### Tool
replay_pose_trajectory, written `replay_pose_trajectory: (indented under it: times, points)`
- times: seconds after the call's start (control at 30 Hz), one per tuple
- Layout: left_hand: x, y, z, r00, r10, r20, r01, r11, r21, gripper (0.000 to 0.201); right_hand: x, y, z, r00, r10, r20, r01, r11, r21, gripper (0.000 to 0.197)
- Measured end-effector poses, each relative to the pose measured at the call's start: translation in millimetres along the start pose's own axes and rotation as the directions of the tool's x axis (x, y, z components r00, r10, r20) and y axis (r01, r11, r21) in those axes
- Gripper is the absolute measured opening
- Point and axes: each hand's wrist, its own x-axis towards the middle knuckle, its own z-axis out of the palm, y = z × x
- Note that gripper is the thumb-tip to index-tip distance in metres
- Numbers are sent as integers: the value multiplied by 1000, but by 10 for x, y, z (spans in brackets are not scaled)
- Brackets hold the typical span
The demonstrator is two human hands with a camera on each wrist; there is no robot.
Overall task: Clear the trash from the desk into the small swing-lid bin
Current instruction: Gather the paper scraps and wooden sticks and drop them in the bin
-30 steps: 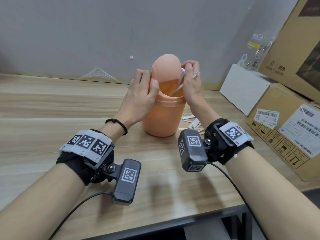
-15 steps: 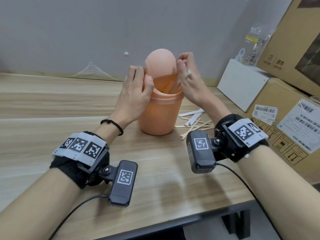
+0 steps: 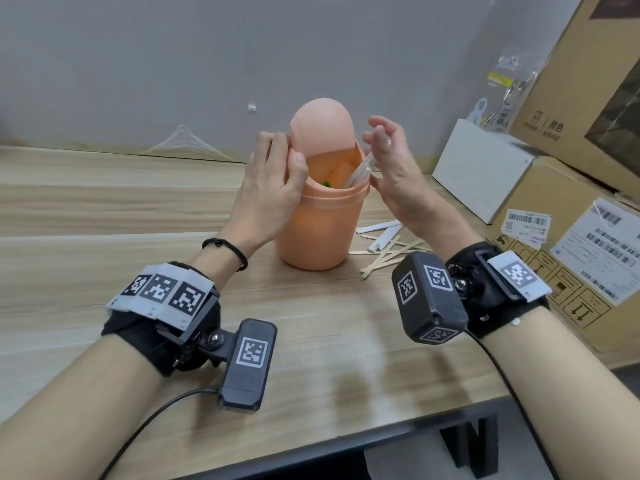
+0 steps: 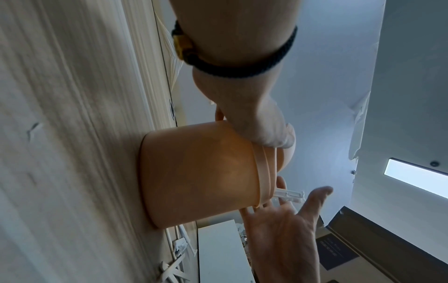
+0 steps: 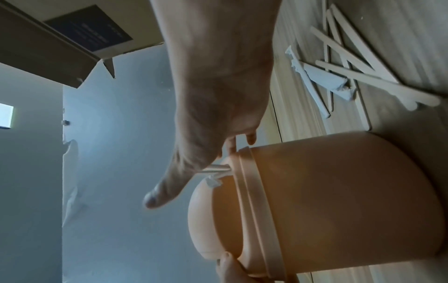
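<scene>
A small orange bin [image 3: 318, 230] stands mid-desk, its swing lid [image 3: 323, 128] tipped open. My left hand [image 3: 277, 178] curls its fingers round the lid's left edge, thumb at the rim. White plastic strips [image 3: 362, 171] lean out of the opening, also seen in the left wrist view [image 4: 289, 194] and the right wrist view [image 5: 214, 169]. My right hand [image 3: 391, 168] hovers just right of the rim, fingers spread, holding nothing. Something green [image 3: 325, 184] lies inside. Wooden sticks and white wrappers [image 3: 388, 244] lie on the desk right of the bin [image 5: 351, 63].
A white box [image 3: 481, 171] sits at the back right. Labelled cardboard boxes [image 3: 571, 244] line the right side, with a large carton [image 3: 588, 91] leaning behind them. The desk's front edge [image 3: 311, 455] is close below my wrists.
My right hand has let go of the white strips, which now lean in the bin's opening, and has opened and drawn back to the right. The left hand still holds the lid.
</scene>
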Motion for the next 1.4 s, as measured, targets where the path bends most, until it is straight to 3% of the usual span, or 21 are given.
replay_pose_trajectory:
  times: [0.07,0.13,0.2,0.27,0.4,0.47,0.63,0.8,1.07,1.17,1.3,1.4]
  points:
    - [0,0,0,1000,-4,-2,4,1000,1,25,-38,8,-7,997,-23,-71,24,1000,4,86]
    - [2,1,-3,1000,-8,-4,8,1000,2,23,-70,24,-3,983,-83,-166,85,996,0,52]
    - [0,1,-4,1000,-12,-4,12,1000,1,23,-98,22,-7,958,-151,-243,147,989,-33,34]
    - [-6,7,2,1000,-11,-3,11,1000,1,23,-129,20,-28,950,-202,-237,190,979,-71,27]
    - [-6,9,2,1000,-10,-7,10,1000,1,26,-243,35,-58,968,-228,-104,217,971,-104,19]
    - [-2,8,1,1000,-9,-8,9,1000,0,29,-281,51,-45,968,-238,-74,224,961,-162,19]
    - [-8,12,2,1000,-13,-1,13,1000,-1,30,-237,58,-2,935,-312,-166,243,908,-340,8]
    - [-13,18,0,1000,-12,1,12,1000,-2,31,-176,38,-11,893,-417,-167,265,790,-553,13]
    - [-14,23,-15,1000,-13,-3,13,1000,1,31,-169,-118,30,823,-524,-221,317,746,-586,14]
    - [-13,20,-18,1000,-14,-1,14,1000,8,32,-134,-149,53,849,-495,-185,281,719,-636,15]
    - [-8,11,-28,1000,-18,12,17,1000,20,28,-110,-162,57,914,-363,-181,140,701,-699,15]
    - [-2,7,-34,1000,-12,20,11,999,30,23,-85,-191,64,925,-337,-176,107,677,-728,20]
